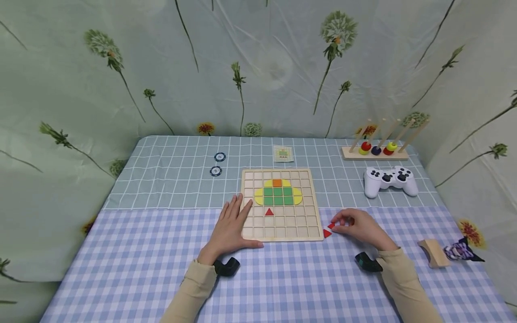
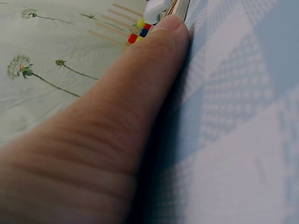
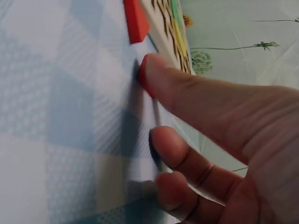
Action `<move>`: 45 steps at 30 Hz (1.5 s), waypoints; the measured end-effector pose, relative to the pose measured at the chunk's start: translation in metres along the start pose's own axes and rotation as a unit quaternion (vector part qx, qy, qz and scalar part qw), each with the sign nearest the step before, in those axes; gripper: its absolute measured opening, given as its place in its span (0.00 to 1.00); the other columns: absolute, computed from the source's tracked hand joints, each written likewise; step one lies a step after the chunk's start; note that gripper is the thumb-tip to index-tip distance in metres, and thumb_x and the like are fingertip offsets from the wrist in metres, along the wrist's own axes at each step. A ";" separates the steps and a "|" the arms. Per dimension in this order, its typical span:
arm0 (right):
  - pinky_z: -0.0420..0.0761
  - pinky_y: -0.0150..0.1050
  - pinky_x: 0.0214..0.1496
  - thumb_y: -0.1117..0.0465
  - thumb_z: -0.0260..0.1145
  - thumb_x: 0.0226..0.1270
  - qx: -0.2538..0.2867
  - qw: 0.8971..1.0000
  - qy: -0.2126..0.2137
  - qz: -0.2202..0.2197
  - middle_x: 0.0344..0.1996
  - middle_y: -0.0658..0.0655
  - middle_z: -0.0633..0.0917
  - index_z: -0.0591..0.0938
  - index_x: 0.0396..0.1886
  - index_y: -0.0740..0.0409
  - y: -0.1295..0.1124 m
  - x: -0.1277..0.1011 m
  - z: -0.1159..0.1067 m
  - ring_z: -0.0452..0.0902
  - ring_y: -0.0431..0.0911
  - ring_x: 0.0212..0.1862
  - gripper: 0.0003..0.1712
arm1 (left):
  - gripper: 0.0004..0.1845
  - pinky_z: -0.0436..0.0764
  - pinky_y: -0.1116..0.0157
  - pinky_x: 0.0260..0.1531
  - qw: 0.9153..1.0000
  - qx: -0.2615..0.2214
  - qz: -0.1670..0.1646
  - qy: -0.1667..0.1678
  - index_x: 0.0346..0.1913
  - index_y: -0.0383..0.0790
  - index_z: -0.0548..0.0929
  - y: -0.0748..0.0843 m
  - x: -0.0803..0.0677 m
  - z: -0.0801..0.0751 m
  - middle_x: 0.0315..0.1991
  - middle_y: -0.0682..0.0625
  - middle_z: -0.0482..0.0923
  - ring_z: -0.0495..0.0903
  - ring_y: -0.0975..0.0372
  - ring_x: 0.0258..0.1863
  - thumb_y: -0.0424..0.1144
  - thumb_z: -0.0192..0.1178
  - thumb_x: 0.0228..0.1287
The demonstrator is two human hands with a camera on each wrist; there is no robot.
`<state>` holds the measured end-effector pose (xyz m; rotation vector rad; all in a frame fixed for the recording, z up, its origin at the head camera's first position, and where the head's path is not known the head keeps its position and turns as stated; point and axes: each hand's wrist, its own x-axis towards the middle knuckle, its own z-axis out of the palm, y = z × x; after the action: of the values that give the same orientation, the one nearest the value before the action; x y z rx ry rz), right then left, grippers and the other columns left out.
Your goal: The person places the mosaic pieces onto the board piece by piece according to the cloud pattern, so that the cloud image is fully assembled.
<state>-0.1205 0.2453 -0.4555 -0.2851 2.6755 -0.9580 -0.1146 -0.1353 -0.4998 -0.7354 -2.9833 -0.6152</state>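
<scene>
My landmark is the wooden grid board (image 1: pixel 278 233) in the middle of the checked tablecloth (image 1: pixel 121 260). My left hand (image 1: pixel 230 229) lies flat at the board's left near corner, fingers straight and slightly spread, fingertips over the board's left edge and thumb (image 2: pixel 159 51) along its near edge. It holds nothing.

My right hand (image 1: pixel 359 228) sits just off the board's right near corner, fingers curled, and its fingertips pinch a small red triangle piece (image 1: pixel 331 225) against the cloth. A second red triangle (image 1: pixel 327 233) lies loose just beside the same corner, a little nearer to me than the pinched one. A third red triangle (image 1: pixel 269 211) sits inside the board, below the block of green squares (image 1: pixel 278 196) flanked by yellow pieces and topped by an orange square (image 1: pixel 277 182).

Beyond the board lies a pattern card (image 1: pixel 283 154); to its far left two poker chips (image 1: pixel 218 163); to its right a white game controller (image 1: pixel 389 179), and beyond that a wooden ring-stacking rack (image 1: pixel 375 150).
</scene>
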 end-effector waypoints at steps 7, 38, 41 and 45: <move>0.66 0.35 0.25 0.57 0.76 0.51 -0.034 0.999 0.025 -0.010 0.22 0.46 0.75 0.82 0.28 0.52 0.000 -0.001 0.000 0.67 0.43 0.25 0.10 | 0.66 0.35 0.56 0.70 1.000 0.000 -0.001 0.002 0.75 0.43 0.50 0.000 0.000 -0.001 0.75 0.41 0.37 0.35 0.51 0.73 0.77 0.61 0.37; 0.63 0.32 0.18 0.62 0.76 0.51 0.054 0.992 0.087 -0.067 0.24 0.47 0.83 0.87 0.27 0.55 -0.073 0.052 0.030 0.64 0.42 0.18 0.04 | 0.65 0.37 0.54 0.70 1.000 -0.001 0.003 0.005 0.75 0.42 0.51 0.001 0.001 -0.001 0.75 0.39 0.38 0.36 0.50 0.73 0.77 0.61 0.38; 0.64 0.32 0.18 0.63 0.74 0.53 0.055 0.992 0.067 -0.095 0.25 0.47 0.84 0.88 0.29 0.56 -0.085 0.060 0.041 0.64 0.41 0.17 0.03 | 0.65 0.37 0.53 0.70 1.000 -0.003 0.006 0.008 0.75 0.41 0.52 0.001 0.001 -0.002 0.75 0.39 0.39 0.36 0.50 0.73 0.78 0.60 0.37; 0.67 0.33 0.21 0.64 0.73 0.55 0.047 0.991 0.045 -0.114 0.26 0.47 0.84 0.88 0.30 0.56 -0.094 0.067 0.053 0.65 0.41 0.19 0.02 | 0.65 0.37 0.53 0.70 1.000 -0.001 0.004 0.002 0.75 0.41 0.52 0.001 0.000 -0.001 0.75 0.39 0.38 0.36 0.50 0.73 0.79 0.59 0.38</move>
<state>-0.1576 0.1246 -0.4473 -0.5497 2.7115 -1.1861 -0.1140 -0.1350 -0.4981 -0.7463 -2.9744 -0.6201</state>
